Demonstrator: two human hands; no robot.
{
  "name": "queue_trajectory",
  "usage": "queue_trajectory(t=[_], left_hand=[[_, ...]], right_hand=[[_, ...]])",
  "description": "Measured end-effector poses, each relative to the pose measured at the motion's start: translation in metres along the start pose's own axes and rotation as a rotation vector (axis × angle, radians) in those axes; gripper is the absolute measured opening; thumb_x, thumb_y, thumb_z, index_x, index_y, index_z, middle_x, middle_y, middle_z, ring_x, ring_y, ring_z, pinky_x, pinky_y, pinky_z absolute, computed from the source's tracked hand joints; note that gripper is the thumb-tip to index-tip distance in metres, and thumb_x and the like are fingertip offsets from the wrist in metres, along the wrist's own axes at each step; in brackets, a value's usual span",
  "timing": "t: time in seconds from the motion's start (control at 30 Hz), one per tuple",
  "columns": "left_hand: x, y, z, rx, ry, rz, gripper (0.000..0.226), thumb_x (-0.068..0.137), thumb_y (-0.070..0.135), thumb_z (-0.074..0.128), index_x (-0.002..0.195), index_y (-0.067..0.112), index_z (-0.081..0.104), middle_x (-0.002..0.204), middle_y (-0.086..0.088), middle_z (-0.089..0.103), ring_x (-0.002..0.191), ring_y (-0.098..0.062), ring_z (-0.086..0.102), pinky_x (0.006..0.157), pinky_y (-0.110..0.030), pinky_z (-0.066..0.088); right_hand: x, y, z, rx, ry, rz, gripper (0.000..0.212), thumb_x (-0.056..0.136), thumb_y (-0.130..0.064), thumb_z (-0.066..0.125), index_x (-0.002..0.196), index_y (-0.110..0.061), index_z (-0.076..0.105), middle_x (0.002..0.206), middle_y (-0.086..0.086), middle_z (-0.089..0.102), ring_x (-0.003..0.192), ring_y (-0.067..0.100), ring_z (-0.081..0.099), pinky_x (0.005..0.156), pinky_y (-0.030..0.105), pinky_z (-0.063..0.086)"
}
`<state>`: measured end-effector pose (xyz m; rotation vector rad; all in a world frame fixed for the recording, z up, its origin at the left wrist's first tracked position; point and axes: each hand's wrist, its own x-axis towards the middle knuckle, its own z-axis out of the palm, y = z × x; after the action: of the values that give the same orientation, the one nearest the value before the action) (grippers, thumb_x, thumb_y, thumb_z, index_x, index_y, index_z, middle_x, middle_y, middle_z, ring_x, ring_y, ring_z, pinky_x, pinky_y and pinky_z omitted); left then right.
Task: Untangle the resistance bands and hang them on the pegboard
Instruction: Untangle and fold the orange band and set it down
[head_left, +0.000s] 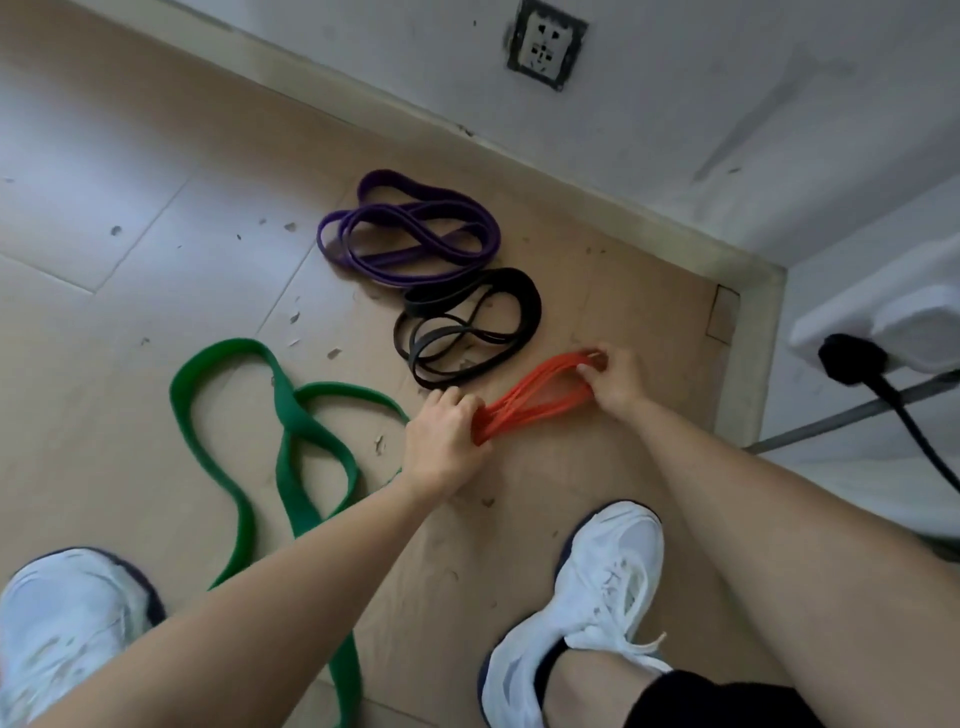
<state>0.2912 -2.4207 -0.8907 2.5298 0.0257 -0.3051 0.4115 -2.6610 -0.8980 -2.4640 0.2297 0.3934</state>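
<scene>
Trailing green band (291, 415): wide, twisted once, slack on the floor (156, 208). Its tail runs back to the near edge, left of the right shoe (597, 587). Keep feet off it.
Left hand (447, 436): clenched round the near end of the orange band, all strands bunched in the fist.
Orange band (535, 395): thin, with several strands stretched between the two hands, low over the floor and just beside the black band. Strands cross mid-span; can't tell how many wraps.
Right hand (615, 382): fingertips pinching the far-end loop, picking strands apart.
Step (my read): orange is mid-untangle, nothing hung yet.
How: slack off first, since taut rubber locks the crossings. Anchor with the left, let the right take one strand and walk it round. Don't release under stretch; it will likely snap back.
Black band (524, 306): coiled figure-eight beyond the hands, appears to touch the purple one.
Purple band (410, 228): coiled, farthest out, near the skirting.
Pegboard: not in view.
</scene>
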Motion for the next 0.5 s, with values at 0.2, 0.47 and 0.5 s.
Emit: queue_trajectory(t=[0.2, 0.47, 0.5], left_hand=[[0.002, -0.014, 0.008, 0.101, 0.012, 0.018, 0.074, 0.071, 0.065, 0.073, 0.131, 0.025, 0.058, 0.112, 0.001, 0.060, 0.104, -0.026, 0.056, 0.085, -0.039, 0.051], [-0.024, -0.025, -0.007, 0.030, -0.005, 0.165, 0.085, 0.075, 0.056, 0.074, 0.149, 0.023, 0.046, 0.142, 0.002, 0.055, 0.128, -0.021, 0.051, 0.103, -0.036, 0.047], [-0.028, -0.028, -0.015, 0.010, 0.024, 0.210, 0.076, 0.079, 0.053, 0.073, 0.145, 0.022, 0.051, 0.139, 0.002, 0.058, 0.123, -0.021, 0.054, 0.100, -0.037, 0.048]], right_hand=[[0.004, -0.005, 0.002, -0.059, 0.050, -0.016, 0.027, 0.091, -0.005, 0.069, 0.117, -0.007, 0.072, 0.112, 0.012, 0.074, 0.101, 0.028, 0.068, 0.087, 0.025, 0.046], [-0.001, -0.011, 0.002, -0.163, 0.009, 0.014, 0.045, 0.084, -0.010, 0.076, 0.128, -0.011, 0.069, 0.129, 0.018, 0.062, 0.122, 0.033, 0.058, 0.110, 0.033, 0.041], [-0.005, -0.015, 0.000, -0.161, 0.025, 0.009, 0.045, 0.084, -0.011, 0.076, 0.128, -0.011, 0.068, 0.129, 0.018, 0.060, 0.123, 0.033, 0.056, 0.110, 0.032, 0.040]])
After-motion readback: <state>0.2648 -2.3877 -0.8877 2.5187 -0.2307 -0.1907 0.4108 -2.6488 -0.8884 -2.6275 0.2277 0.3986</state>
